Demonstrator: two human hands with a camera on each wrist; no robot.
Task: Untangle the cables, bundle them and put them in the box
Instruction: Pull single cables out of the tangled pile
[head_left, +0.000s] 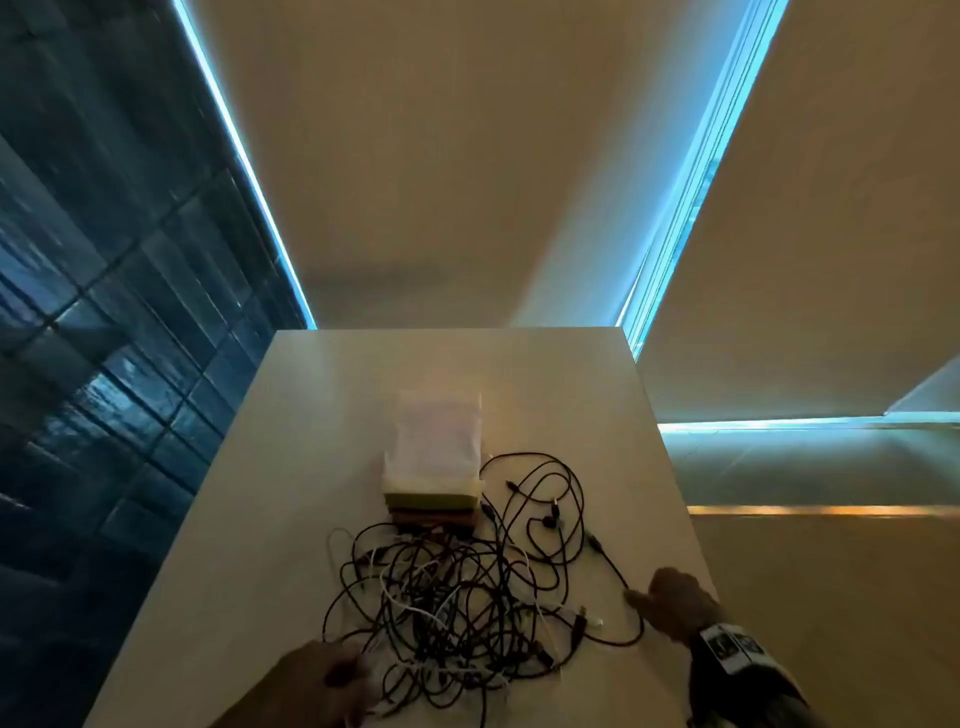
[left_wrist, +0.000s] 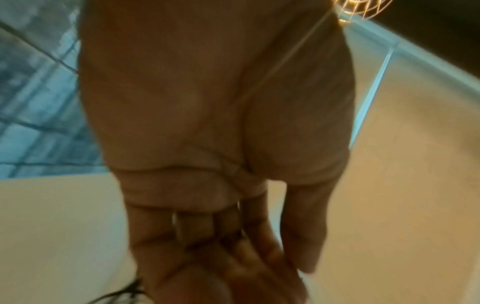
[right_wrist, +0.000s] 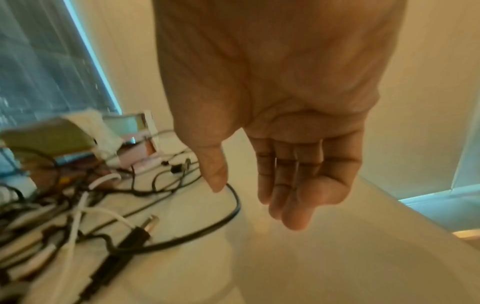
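A tangle of black and white cables lies on the pale table, just in front of a small box with a white top and olive and brown sides. My left hand is at the tangle's near left edge with its fingers curled; the left wrist view is blurred and whether it holds a cable is unclear. My right hand is at the tangle's right side, fingers relaxed. Its thumb touches an outlying black cable loop. The box shows behind the cables.
The table's right edge runs close beside my right hand. A dark tiled floor lies to the left, beige walls and lit window strips beyond. Bare tabletop surrounds the box at the back.
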